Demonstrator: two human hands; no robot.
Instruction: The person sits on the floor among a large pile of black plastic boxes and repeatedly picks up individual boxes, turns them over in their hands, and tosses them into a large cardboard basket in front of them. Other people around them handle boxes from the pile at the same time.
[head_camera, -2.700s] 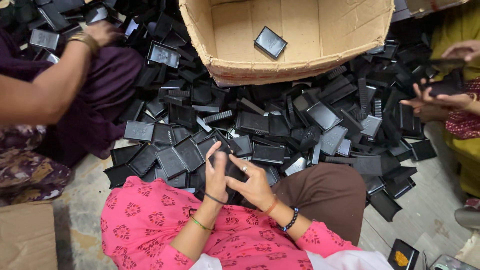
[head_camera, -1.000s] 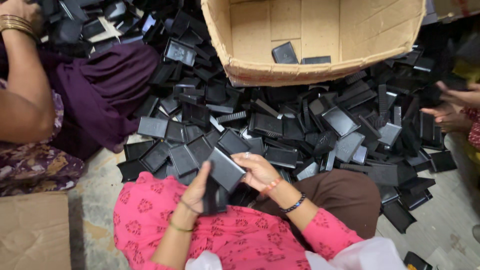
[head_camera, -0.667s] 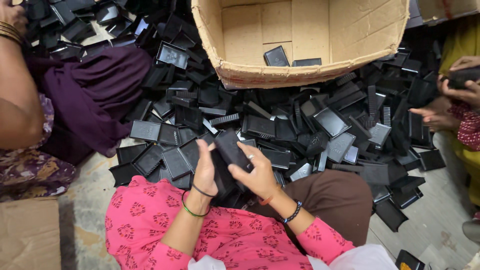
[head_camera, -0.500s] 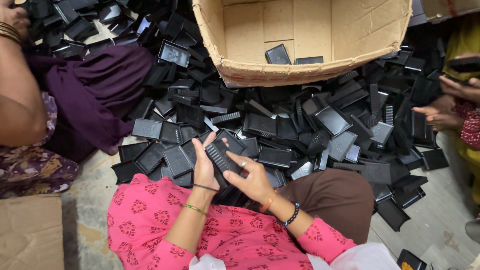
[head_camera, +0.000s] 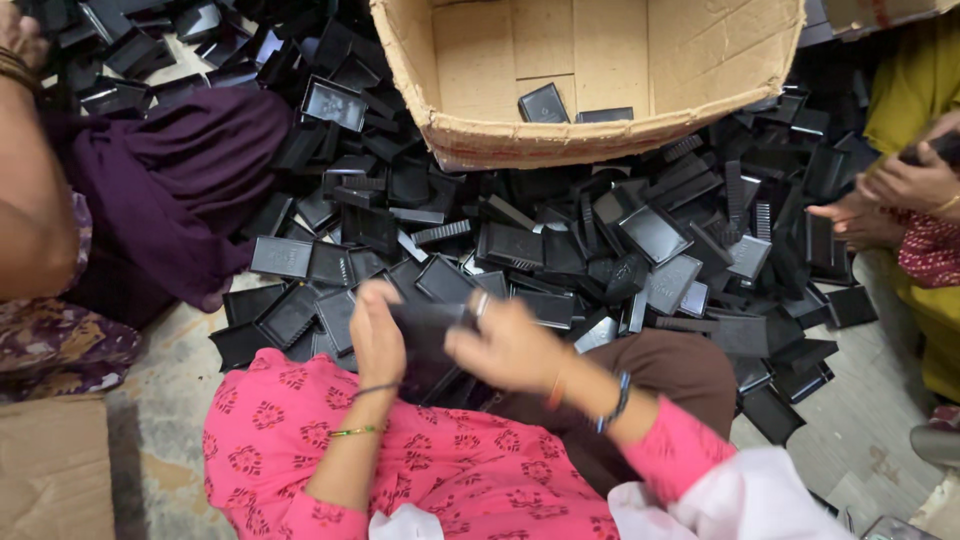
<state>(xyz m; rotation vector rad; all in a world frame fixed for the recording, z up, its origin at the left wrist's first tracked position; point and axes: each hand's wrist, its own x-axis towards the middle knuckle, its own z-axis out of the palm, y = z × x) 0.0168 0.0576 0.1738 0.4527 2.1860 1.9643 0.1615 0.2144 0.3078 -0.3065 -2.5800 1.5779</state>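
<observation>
Both hands (head_camera: 445, 335) raised over lap, gripping black plastic tray (head_camera: 428, 322) betw. them

Open tan cardboard box (head_camera: 600, 140), top centre

A rough, mottled grey concrete floor (head_camera: 165, 440) shows at the lower left and again at the lower right. A flat piece of brown cardboard (head_camera: 50, 470) lies on it in the bottom left corner. The light is soft and even, without hard shadows.
</observation>
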